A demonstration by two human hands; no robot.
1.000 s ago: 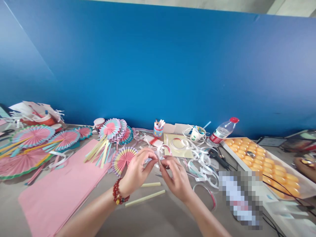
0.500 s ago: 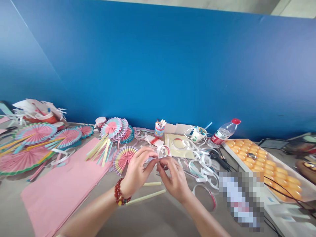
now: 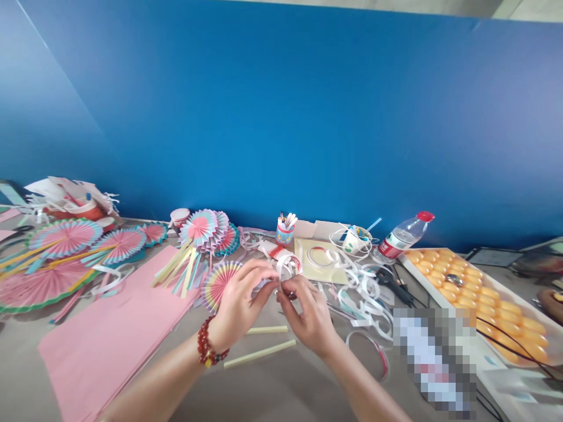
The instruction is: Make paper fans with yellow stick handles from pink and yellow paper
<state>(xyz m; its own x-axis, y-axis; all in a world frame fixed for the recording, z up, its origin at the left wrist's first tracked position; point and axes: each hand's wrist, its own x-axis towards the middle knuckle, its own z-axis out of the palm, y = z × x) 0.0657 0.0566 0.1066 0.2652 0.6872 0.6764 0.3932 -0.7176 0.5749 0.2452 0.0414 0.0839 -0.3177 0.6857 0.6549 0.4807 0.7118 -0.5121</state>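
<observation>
Both my hands meet over the middle of the table. A roll of white tape with a red inner ring stands upright at my right hand, whose thumb and fingers are closed on its lower edge. My left hand, wearing a red bead bracelet, is at the roll's left side with thumb and fingers pinched. What lies in that pinch is too small to make out. Below my hands lie two pale yellow paper strips. A yellow and pink pleated paper rosette lies just behind my left hand.
Pink paper sheets and pleated paper fans cover the left side. To the right are curled white strips, a black glue gun, a bottle and a tray of orange domes. A blue partition stands behind.
My left hand has shifted slightly left and the tape roll has turned a little between my hands. The view has moved slightly; the other things lie as before.
</observation>
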